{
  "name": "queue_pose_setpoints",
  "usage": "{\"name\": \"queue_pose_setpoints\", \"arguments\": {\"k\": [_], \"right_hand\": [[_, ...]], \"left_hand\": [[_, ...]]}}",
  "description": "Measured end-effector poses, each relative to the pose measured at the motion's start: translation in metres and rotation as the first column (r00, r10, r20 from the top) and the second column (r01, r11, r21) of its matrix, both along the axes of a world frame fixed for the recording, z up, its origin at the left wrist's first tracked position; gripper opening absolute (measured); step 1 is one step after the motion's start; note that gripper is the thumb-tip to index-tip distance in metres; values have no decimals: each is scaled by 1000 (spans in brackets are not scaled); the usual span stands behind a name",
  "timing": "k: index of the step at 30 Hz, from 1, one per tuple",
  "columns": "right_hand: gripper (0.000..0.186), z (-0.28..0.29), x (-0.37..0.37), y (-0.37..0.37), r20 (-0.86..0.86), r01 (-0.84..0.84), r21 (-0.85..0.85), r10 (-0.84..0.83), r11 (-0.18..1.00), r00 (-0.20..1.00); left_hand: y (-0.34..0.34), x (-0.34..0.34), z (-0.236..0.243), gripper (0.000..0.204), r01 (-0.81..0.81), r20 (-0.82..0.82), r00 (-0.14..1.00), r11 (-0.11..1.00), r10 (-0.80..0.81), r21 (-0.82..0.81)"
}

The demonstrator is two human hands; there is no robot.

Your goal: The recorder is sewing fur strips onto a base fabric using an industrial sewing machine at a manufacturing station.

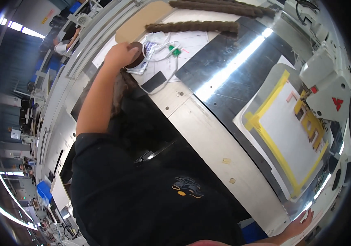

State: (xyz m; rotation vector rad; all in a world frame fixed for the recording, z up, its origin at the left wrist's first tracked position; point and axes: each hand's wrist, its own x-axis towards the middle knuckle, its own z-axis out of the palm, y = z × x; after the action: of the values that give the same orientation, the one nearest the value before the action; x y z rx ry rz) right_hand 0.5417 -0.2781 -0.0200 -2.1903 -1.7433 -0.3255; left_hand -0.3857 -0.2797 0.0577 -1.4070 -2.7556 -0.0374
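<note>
My left hand (120, 55) reaches to the far left of the work table. Its fingers are closed on a dark brown round piece (135, 56); its exact kind I cannot make out. Right beside it are a clear plastic bag (155, 39), a white cord (174, 63) and a small green item (175, 51). A flat black rectangle (154, 81) lies a little nearer. At the lower right, my right hand (300, 225) is by the machine's near edge, fingers apart and nothing visible in it.
A sewing machine head (325, 88) stands at right over a yellow-taped template (271, 119) on a shiny dark plate (220, 69). Brown fluffy strips (192, 27) lie at the back beside a tan board (142, 20). Another person (67, 45) works beyond the rails at upper left.
</note>
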Motion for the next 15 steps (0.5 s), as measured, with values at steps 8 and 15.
{"name": "queue_pose_setpoints", "arguments": {"k": [8,15], "right_hand": [[34,-26,-29,45,-344,-171,-14,155,985,926],[33,-30,-49,49,-324,-266,-20,246,964,914]], "left_hand": [[-97,-5,-8,39,25,477,879,1000,-17,-9],[-120,13,6,27,-142,448,882,989,147,-45]]}}
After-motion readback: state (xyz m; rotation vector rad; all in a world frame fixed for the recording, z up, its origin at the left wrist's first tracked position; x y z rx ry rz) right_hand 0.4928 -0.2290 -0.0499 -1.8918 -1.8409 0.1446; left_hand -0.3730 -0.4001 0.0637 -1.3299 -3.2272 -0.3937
